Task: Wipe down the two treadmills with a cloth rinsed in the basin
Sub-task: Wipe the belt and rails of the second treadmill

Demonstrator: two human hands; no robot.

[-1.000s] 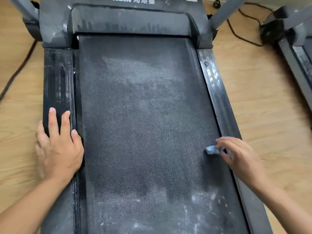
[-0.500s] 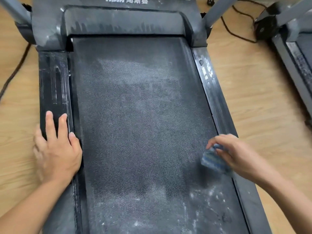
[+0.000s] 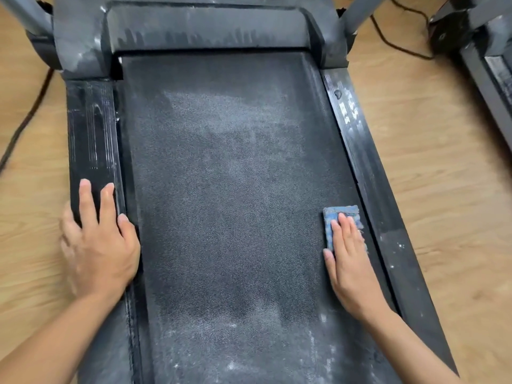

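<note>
Flattened now from its earlier pinch, the right hand presses straight fingers on the blue cloth at the treadmill belt's right edge, left hand spread open on the rail, so a sweep across the dusty patch seems next.

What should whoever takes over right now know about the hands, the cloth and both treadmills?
Left hand: flat on the left side rail, holding nothing.
Right hand: straight fingers press the blue cloth onto the belt near its right edge.
Done: darker belt patches look wiped.
Left: pale dust on the belt's far middle and near end, and on the right rail; second treadmill at far right; basin out of view.
</note>
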